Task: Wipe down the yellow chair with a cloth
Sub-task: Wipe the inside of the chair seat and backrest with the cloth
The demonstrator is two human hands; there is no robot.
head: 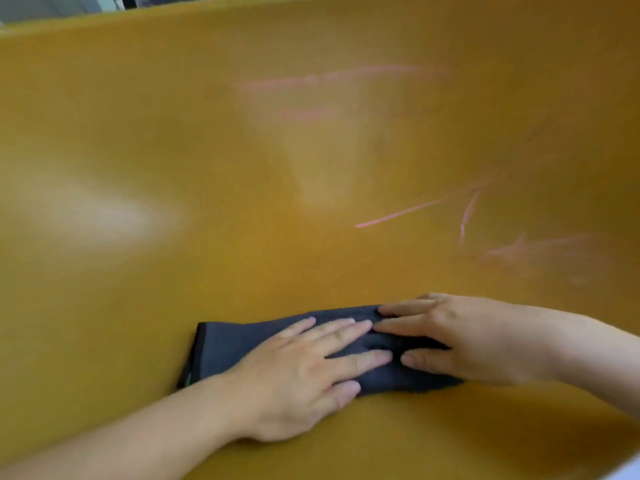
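– Yellow chair [311,161] plastic fills the whole view. Where are the hands?
– Both lie flat on the dark cloth [225,344], fingers straight, pressing it to the seat. The left hand [298,372] is on its middle and the right hand [460,341] on its right end, fingertips almost meeting.
– The cloth's long axis?
– Left to right, across the near seat.
– And the dirt?
– Pink streaks [408,213] lie beyond the hands, rightward, nearer the right hand. I'd push the next stroke that way.
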